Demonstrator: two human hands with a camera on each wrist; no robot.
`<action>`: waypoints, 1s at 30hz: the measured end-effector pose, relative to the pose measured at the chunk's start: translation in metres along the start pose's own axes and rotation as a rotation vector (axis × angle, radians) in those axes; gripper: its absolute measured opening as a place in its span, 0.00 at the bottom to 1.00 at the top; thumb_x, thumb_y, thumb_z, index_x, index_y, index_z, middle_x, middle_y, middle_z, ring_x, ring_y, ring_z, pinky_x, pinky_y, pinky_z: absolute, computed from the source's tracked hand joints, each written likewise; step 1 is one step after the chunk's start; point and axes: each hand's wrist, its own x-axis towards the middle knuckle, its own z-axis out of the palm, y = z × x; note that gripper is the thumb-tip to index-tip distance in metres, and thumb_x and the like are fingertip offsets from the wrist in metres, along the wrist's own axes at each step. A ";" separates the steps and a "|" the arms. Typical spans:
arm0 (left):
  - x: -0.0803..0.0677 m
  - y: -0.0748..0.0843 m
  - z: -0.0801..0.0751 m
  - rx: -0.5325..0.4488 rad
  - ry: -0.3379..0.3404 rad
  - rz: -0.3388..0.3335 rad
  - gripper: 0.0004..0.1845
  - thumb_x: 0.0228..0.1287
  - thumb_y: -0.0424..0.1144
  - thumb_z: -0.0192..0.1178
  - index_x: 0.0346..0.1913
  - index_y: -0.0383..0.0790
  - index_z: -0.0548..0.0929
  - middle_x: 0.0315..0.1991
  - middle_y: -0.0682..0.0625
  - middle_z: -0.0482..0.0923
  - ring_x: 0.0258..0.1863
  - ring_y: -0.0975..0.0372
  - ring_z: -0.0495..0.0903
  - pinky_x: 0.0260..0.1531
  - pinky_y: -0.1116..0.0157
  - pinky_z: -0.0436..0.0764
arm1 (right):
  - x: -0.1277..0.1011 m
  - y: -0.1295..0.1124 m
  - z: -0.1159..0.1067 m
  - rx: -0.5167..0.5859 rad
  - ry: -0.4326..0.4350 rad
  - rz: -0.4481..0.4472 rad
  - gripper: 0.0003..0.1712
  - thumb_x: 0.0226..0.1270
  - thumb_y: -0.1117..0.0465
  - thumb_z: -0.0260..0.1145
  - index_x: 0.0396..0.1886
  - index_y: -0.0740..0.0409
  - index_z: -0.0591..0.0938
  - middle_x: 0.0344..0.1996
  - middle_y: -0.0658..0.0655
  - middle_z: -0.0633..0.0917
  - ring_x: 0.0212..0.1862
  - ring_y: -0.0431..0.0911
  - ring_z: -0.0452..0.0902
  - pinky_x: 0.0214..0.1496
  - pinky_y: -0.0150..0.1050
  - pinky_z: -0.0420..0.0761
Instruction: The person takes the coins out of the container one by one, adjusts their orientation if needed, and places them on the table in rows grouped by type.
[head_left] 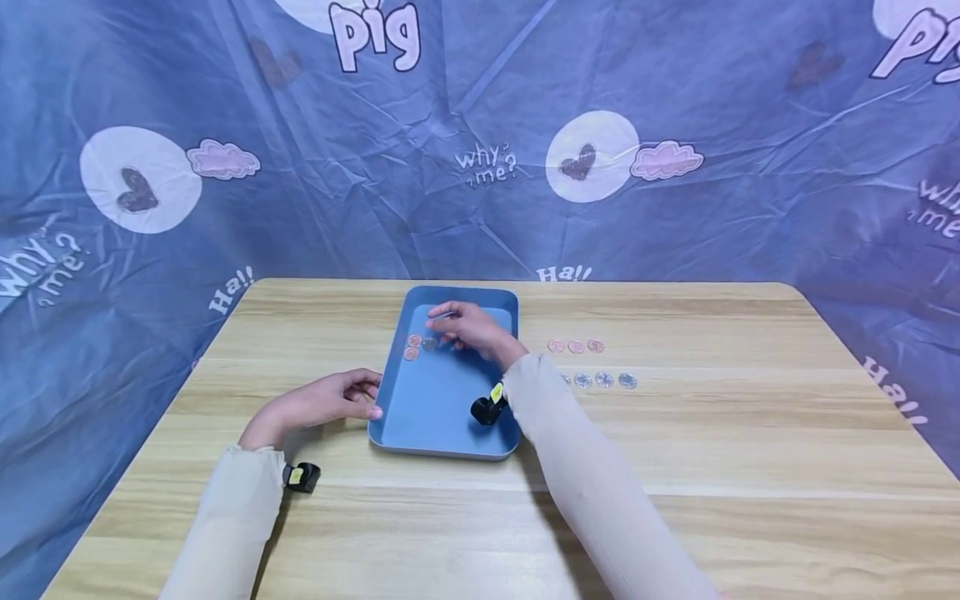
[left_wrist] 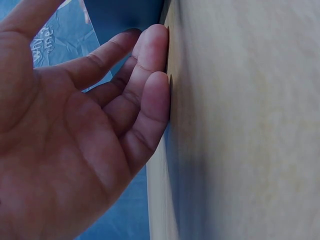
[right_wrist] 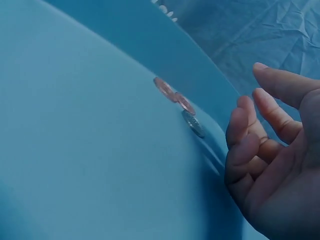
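A blue rectangular tray (head_left: 442, 417) lies on the table. Beside its left wall is my left hand (head_left: 330, 398), its thumb at the rim; in the left wrist view the loosely bent fingers (left_wrist: 152, 55) rest against the tabletop beside the dark tray wall. Over the far part of the tray hovers my right hand (head_left: 472, 329), thumb and index finger apart, with nothing visible held. Left of it, two copper-coloured coins (head_left: 414, 341) and one silver-coloured coin (head_left: 429, 343) lie inside the tray. The right wrist view shows that silver coin (right_wrist: 193, 124) touching or close to a copper one.
Right of the tray, three copper-coloured coins (head_left: 576, 346) form a row on the wooden table (head_left: 720, 450). Nearer is a row of several silver-coloured coins (head_left: 604, 380), partly hidden by the right sleeve. A blue printed cloth (head_left: 420, 208) hangs behind the table.
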 end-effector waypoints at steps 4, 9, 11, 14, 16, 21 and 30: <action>0.001 0.000 0.000 0.002 0.000 0.004 0.36 0.63 0.45 0.65 0.65 0.25 0.65 0.52 0.40 0.75 0.46 0.60 0.75 0.51 0.63 0.75 | 0.000 0.002 0.002 -0.101 -0.026 -0.011 0.23 0.67 0.55 0.64 0.60 0.57 0.76 0.35 0.53 0.80 0.31 0.43 0.73 0.30 0.33 0.72; 0.001 -0.001 0.000 -0.010 0.001 0.007 0.36 0.63 0.44 0.65 0.65 0.24 0.65 0.52 0.39 0.75 0.46 0.60 0.75 0.50 0.65 0.75 | 0.001 0.006 0.004 -0.181 -0.033 -0.038 0.22 0.67 0.56 0.64 0.57 0.58 0.77 0.31 0.53 0.79 0.28 0.43 0.72 0.27 0.33 0.71; 0.001 -0.001 0.001 -0.016 -0.003 0.009 0.36 0.62 0.44 0.65 0.65 0.24 0.65 0.52 0.39 0.75 0.46 0.60 0.75 0.49 0.66 0.75 | 0.001 0.008 0.004 -0.205 -0.027 -0.044 0.21 0.66 0.57 0.65 0.56 0.59 0.77 0.29 0.53 0.79 0.26 0.43 0.71 0.24 0.33 0.70; 0.001 -0.001 0.001 -0.020 -0.008 0.007 0.36 0.62 0.44 0.65 0.65 0.24 0.65 0.52 0.39 0.75 0.46 0.60 0.75 0.50 0.65 0.75 | -0.001 0.011 0.004 -0.227 -0.017 -0.037 0.19 0.64 0.58 0.66 0.53 0.59 0.78 0.25 0.53 0.78 0.23 0.42 0.71 0.22 0.33 0.70; 0.001 -0.001 0.002 -0.021 -0.010 0.005 0.36 0.63 0.44 0.65 0.65 0.24 0.64 0.52 0.39 0.75 0.46 0.60 0.75 0.50 0.65 0.75 | -0.001 0.012 0.004 -0.237 -0.011 -0.034 0.18 0.64 0.58 0.67 0.52 0.58 0.78 0.23 0.53 0.77 0.22 0.42 0.70 0.22 0.33 0.70; 0.000 0.001 0.001 -0.020 -0.003 -0.005 0.36 0.63 0.44 0.65 0.66 0.25 0.64 0.52 0.39 0.74 0.47 0.60 0.74 0.50 0.64 0.75 | 0.000 0.011 0.005 -0.294 -0.003 -0.043 0.17 0.63 0.57 0.67 0.51 0.57 0.79 0.20 0.52 0.76 0.21 0.42 0.69 0.21 0.33 0.69; -0.001 0.002 0.000 -0.025 -0.015 -0.012 0.37 0.64 0.45 0.64 0.67 0.24 0.62 0.53 0.39 0.73 0.46 0.60 0.74 0.49 0.64 0.75 | 0.003 0.009 0.009 -0.398 0.010 -0.047 0.15 0.63 0.60 0.67 0.49 0.57 0.80 0.21 0.50 0.74 0.20 0.41 0.69 0.24 0.33 0.70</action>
